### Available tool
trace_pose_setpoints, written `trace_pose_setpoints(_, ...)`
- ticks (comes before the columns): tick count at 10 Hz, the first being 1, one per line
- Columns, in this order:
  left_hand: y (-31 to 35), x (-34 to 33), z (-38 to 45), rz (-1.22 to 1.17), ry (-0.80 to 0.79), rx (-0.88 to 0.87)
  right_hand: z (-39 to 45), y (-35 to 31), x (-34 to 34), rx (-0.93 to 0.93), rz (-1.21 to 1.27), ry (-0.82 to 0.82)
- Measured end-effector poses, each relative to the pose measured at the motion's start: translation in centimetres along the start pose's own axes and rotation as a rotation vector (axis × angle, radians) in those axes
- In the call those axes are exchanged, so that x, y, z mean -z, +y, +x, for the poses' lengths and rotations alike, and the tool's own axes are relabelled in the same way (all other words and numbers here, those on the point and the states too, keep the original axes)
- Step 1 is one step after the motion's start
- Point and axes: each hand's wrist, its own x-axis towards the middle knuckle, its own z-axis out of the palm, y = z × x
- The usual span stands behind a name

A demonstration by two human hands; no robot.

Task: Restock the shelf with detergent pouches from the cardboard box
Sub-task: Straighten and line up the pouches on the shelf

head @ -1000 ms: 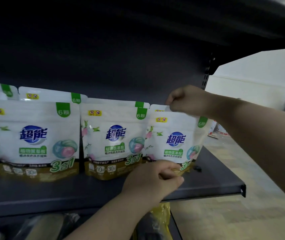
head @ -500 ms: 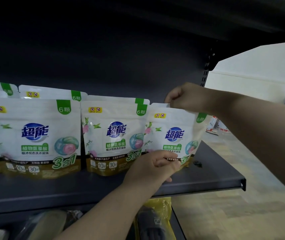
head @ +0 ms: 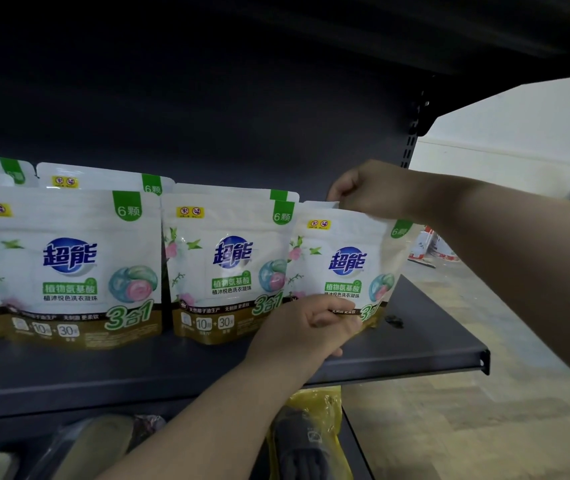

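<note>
One detergent pouch [head: 342,265] stands near the shelf's [head: 415,355] right front corner, not yet let go: the right hand [head: 373,190] pinches its top seam with clenched fingers, and the left hand [head: 306,329] grips its bottom edge. Just beside it to the left, a row of matching pouches [head: 228,265] already stands two deep, so the restock looks well along. No cardboard box shows; what remains in it cannot be told.
</note>
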Motion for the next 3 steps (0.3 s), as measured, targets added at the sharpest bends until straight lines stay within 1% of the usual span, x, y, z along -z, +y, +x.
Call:
trace_pose_setpoints(1, 0.0, 0.0, 0.0, -0.014, 0.003, 0.005, -0.4, -0.3, 0.3, 0.007, 0.037, 0.064)
trace_pose_setpoints(2, -0.1, 0.0, 0.1, -0.049, -0.003, -0.011, -0.7, -0.8, 0.6, 0.087, 0.074, 0.153)
trace_pose_setpoints(3, -0.1, 0.5, -0.4, -0.072, 0.005, -0.028, -1.0, -2.5, 0.2, 0.158, 0.068, 0.138)
